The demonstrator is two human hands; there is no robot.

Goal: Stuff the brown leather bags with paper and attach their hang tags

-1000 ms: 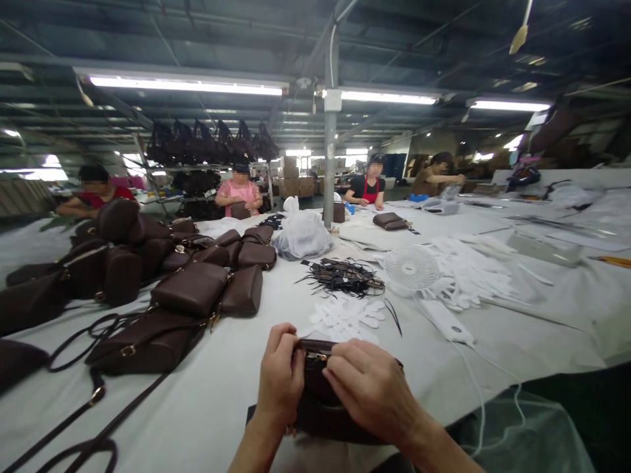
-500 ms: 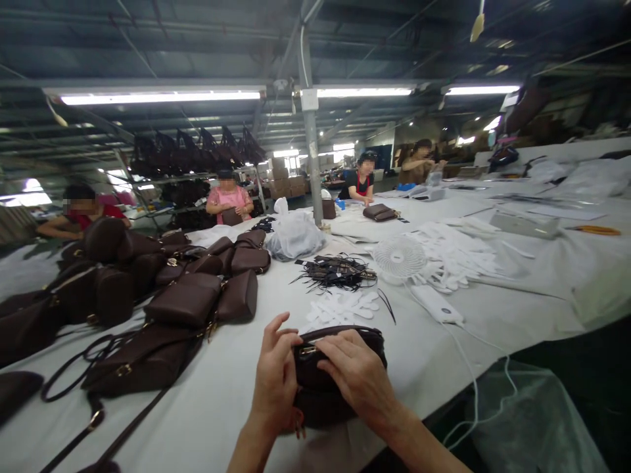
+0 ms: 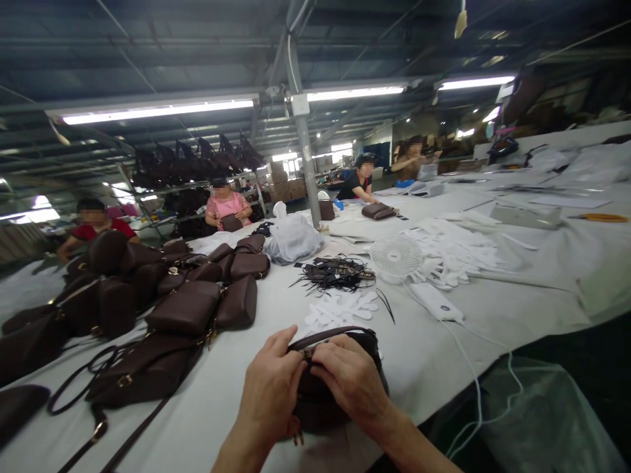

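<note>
A small dark brown bag (image 3: pixel 365 345) stands near the front edge of the white table (image 3: pixel 221 407). My left hand (image 3: pixel 269 391) grips its left side, fingers curled against the top by the zip. My right hand (image 3: pixel 348 381) lies over the top of the bag, fingers pinched at the zip end near my left thumb. The bag's curved top edge rises behind both hands. Most of its body is hidden under my hands.
Several brown bags (image 3: pixel 185 305) with long straps (image 3: pixel 98 420) pile up at the left. White cut pieces (image 3: pixel 340 307), a black bundle of tags (image 3: pixel 335 272), a white fan (image 3: pixel 397 257) with its cord, and a plastic bag (image 3: pixel 293 240) lie beyond. Several people work at the far side.
My right hand has slid left along the top of the bag toward my left hand. The view has tilted and shifted slightly.
</note>
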